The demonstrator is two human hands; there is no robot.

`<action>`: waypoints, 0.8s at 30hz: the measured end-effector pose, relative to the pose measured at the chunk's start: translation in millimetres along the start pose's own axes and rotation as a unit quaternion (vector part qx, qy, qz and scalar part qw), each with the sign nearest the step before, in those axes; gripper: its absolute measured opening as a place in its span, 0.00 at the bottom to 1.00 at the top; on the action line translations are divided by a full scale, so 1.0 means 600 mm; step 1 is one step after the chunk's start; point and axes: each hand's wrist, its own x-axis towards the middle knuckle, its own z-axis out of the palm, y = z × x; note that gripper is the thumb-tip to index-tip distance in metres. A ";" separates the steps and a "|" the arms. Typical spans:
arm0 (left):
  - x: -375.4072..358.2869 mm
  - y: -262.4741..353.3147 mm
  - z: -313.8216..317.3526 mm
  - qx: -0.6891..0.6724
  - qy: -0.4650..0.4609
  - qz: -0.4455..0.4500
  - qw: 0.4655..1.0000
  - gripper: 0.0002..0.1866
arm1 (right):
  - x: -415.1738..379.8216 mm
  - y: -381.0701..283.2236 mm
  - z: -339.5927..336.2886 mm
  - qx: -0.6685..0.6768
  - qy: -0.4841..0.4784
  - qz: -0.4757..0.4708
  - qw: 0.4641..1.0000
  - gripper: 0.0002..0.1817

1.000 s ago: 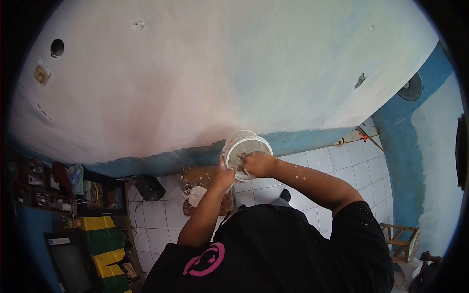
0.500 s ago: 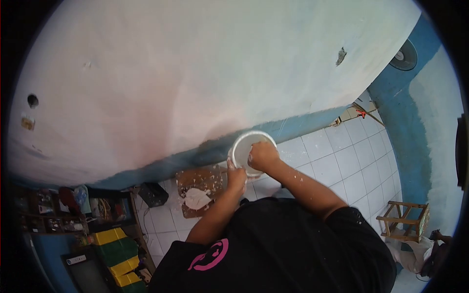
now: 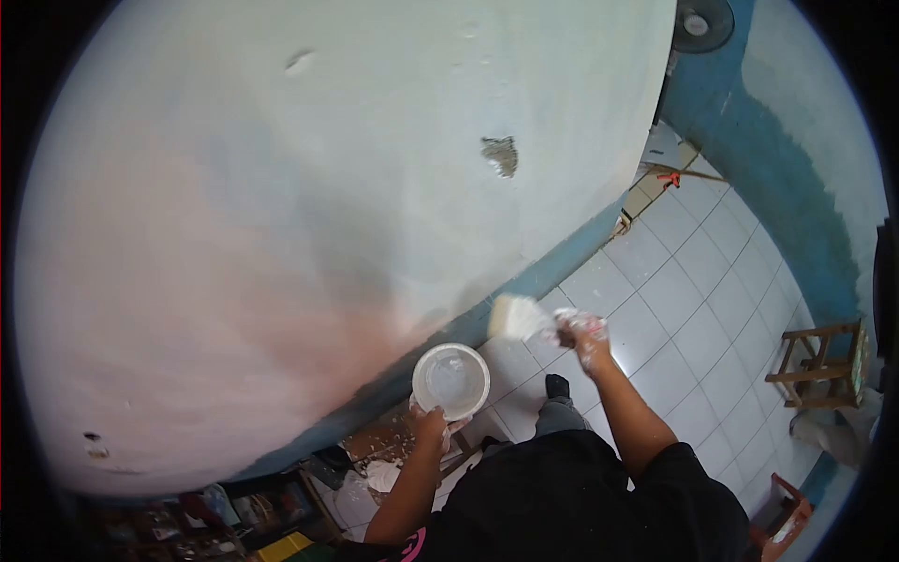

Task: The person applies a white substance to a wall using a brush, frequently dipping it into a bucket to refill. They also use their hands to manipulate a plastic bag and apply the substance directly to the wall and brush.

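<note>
A round white bucket (image 3: 451, 381) with a pale wet film inside is tilted toward the camera. My left hand (image 3: 431, 427) grips its lower rim, fingers closed. To the right of the bucket, my right hand (image 3: 585, 337), smeared with white, is closed on the handle of a wide pale brush or spreader (image 3: 511, 318), blurred by motion. That tool is held in front of the wall's blue lower strip. The pale painted wall (image 3: 375, 187) has a rough grey hole (image 3: 501, 156) above it.
White tiles (image 3: 655, 300) cover the floor. A spattered board (image 3: 375, 440) lies below my left arm. Cluttered shelves (image 3: 187, 525) stand at bottom left. At the right are a wooden stool (image 3: 819, 365) and a reddish one (image 3: 791, 515). A fan (image 3: 702, 23) is at top right.
My right hand has come out of the bucket and moved right with the tool. My left hand and the bucket sit lower in view. The view has turned toward the right part of the wall.
</note>
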 end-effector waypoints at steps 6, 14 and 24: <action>0.003 0.010 0.034 0.033 0.035 -0.031 0.998 0.35 | 0.210 -0.011 -0.059 -0.008 0.176 -0.187 0.966 0.11; 0.034 0.002 0.030 0.172 0.075 -0.029 0.982 0.40 | 0.188 -0.206 0.024 0.275 0.123 -0.255 0.919 0.14; 0.124 0.043 0.035 0.222 -0.032 -0.025 0.974 0.39 | 0.288 0.031 -0.058 0.116 0.281 -0.121 0.945 0.10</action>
